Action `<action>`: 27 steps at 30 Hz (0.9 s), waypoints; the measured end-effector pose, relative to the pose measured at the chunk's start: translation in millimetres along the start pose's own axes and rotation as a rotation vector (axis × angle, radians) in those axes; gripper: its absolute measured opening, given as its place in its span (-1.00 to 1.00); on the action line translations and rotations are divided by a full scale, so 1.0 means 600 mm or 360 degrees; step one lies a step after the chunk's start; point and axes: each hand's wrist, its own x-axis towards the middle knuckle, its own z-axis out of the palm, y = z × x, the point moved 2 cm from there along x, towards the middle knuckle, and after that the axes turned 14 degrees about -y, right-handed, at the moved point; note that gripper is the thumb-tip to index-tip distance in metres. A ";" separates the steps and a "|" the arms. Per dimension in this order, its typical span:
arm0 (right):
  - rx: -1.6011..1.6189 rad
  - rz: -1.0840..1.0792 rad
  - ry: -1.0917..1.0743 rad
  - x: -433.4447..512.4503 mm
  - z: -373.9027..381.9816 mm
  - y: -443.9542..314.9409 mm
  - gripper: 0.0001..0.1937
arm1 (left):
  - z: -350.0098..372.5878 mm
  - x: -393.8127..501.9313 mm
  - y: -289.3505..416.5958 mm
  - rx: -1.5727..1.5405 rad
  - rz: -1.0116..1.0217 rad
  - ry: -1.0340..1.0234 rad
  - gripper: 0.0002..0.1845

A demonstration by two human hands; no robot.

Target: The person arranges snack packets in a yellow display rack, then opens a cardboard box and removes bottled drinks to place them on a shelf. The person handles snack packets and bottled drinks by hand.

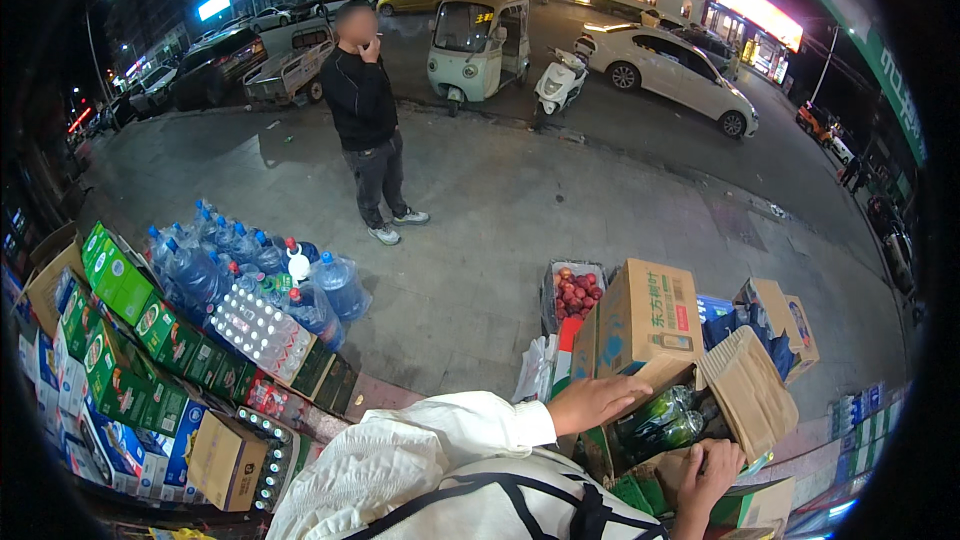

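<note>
An opened cardboard carton (611,450) stands low before me on the right, holding dark green bottles (664,420) that look wrapped in clear plastic. One brown flap (750,390) is raised on its far right side. My left hand (596,403), in a white cuff, lies across the carton's upper left edge. Its fingers are stretched out against a flap, and the thumb is hidden. At the near right edge, my right hand (709,469) has its fingers curled over a cardboard flap (675,465). A closed tea-drink carton (645,322) stands just beyond the bottles.
A crate of red fruit (576,292) sits past the closed carton. Blue-capped water jugs (199,274), shrink-wrapped bottles (259,334) and stacked drink cartons (112,367) fill the left. A person (367,112) stands on the pavement. A three-wheeler (480,45) and scooter (559,86) are parked beyond.
</note>
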 end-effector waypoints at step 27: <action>0.0038 -0.0079 0.0019 -0.013 0.014 0.027 -0.69 | 0.092 0.068 -0.078 0.0052 -0.0337 -0.0404 0.11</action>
